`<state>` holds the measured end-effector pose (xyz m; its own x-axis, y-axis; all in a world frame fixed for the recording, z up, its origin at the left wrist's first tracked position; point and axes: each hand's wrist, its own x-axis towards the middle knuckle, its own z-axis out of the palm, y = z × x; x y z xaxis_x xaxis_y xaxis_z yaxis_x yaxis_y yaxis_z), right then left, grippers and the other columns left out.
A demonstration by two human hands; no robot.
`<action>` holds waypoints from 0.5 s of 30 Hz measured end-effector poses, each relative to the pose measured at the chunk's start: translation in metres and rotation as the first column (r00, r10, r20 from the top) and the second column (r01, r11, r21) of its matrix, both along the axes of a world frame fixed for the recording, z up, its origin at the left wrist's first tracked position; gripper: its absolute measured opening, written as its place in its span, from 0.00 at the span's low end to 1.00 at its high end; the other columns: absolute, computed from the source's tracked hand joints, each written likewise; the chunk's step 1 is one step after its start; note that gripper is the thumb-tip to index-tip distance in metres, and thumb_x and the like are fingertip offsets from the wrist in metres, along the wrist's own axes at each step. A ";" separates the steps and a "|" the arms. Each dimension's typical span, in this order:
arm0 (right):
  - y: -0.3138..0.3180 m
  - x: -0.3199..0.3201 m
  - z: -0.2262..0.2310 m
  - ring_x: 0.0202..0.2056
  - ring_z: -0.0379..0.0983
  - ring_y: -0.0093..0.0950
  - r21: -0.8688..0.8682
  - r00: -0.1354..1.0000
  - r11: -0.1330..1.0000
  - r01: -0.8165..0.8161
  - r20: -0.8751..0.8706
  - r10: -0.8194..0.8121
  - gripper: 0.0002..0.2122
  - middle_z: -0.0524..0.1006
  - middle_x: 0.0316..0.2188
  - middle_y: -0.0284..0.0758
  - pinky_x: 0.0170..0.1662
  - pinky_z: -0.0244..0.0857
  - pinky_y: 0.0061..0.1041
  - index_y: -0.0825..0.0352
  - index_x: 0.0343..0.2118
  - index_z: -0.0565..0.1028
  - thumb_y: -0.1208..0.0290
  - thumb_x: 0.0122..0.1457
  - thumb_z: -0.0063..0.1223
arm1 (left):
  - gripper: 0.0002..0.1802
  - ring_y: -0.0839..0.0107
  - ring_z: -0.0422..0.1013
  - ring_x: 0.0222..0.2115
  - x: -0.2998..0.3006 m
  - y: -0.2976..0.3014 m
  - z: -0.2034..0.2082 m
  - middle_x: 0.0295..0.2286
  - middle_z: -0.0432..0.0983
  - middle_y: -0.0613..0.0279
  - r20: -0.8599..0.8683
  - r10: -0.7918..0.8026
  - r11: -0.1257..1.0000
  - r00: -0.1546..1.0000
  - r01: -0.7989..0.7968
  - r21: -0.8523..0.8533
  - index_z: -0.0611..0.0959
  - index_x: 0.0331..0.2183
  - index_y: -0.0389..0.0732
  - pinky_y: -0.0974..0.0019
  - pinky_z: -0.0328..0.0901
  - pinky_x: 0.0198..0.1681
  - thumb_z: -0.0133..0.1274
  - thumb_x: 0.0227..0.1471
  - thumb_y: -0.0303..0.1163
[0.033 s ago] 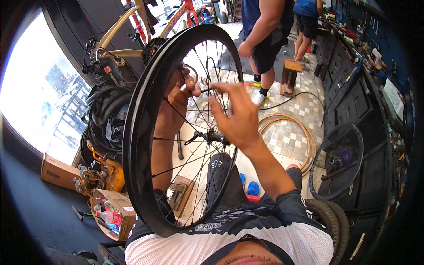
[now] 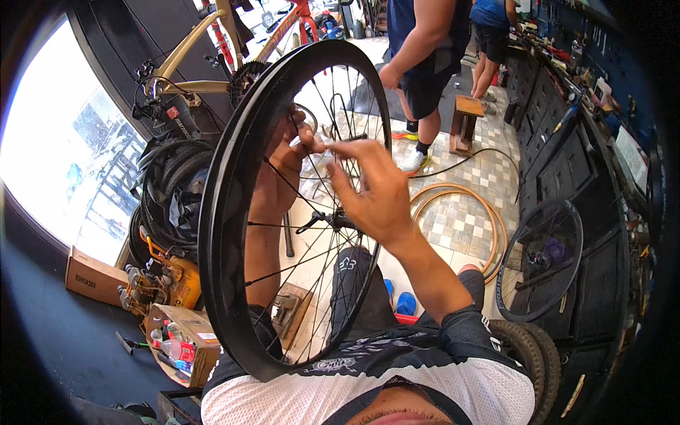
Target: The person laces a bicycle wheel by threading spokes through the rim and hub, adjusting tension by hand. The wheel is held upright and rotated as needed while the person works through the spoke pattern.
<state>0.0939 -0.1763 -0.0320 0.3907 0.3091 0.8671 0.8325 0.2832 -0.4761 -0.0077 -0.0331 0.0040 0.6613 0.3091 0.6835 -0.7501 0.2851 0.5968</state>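
Bicycle wheel (image 2: 218,212) upright in front of my chest, tipped to the left, no surface under it. Its lower rim comes down by my shirt (image 2: 333,365); cannot tell whether the two touch.

Left grip (image 2: 285,156): on the far side of the spokes (image 2: 276,225), close inside the upper rim, fingers curled. Cannot tell whether it pinches a spoke, the rim or some small part.

Right grip (image 2: 379,202): above the hub (image 2: 342,220), on the near side of the wheel, forefinger reaching left, thumb parted from it. Nothing clear in the gap; the fingers blur.

Change: right grip has shifted slightly left and down, so its forefinger tip now looks to meet the left fingertips. Wheel has barely stirred. I judge this as both grips brought to one spot among the spokes, with the wheel steady enough for fine fingerwork. Any small part between the fingertips is too blurred to make out.

Around: tan hoops (image 2: 498,223) lie on the tiled floor (image 2: 453,227) beyond my right forearm. Second wheel (image 2: 501,283) stands by the dark drawers (image 2: 549,166). A co-worker (image 2: 432,49) stands past my wheel, near a wooden stool (image 2: 464,120), well apart from my grips.
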 end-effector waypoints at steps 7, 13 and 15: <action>0.030 -0.008 -0.011 0.29 0.82 0.49 -0.271 0.991 0.956 -0.114 -0.094 0.091 0.13 0.83 0.28 0.44 0.33 0.74 0.46 0.62 0.43 0.79 0.56 0.69 0.55 | 0.29 0.65 0.80 0.45 0.001 -0.005 0.013 0.51 0.77 0.53 -0.093 0.208 0.977 0.974 -0.202 0.073 0.74 0.61 0.34 0.48 0.71 0.61 0.56 0.67 0.43; 0.036 -0.023 -0.028 0.32 0.82 0.47 -0.084 0.991 0.993 -0.081 -0.115 0.071 0.11 0.83 0.33 0.42 0.33 0.75 0.44 0.64 0.43 0.79 0.61 0.70 0.55 | 0.25 0.65 0.79 0.43 -0.002 0.007 0.013 0.51 0.77 0.54 -0.233 0.319 0.945 0.919 -0.289 0.156 0.80 0.56 0.36 0.52 0.74 0.55 0.56 0.67 0.44; 0.035 -0.020 -0.025 0.33 0.82 0.47 -0.095 0.996 0.992 -0.081 -0.046 0.077 0.09 0.81 0.34 0.42 0.33 0.75 0.41 0.67 0.42 0.80 0.66 0.69 0.55 | 0.22 0.65 0.77 0.43 -0.006 0.009 0.013 0.49 0.79 0.56 -0.199 0.321 0.944 0.926 -0.297 0.141 0.83 0.53 0.38 0.55 0.74 0.51 0.59 0.66 0.43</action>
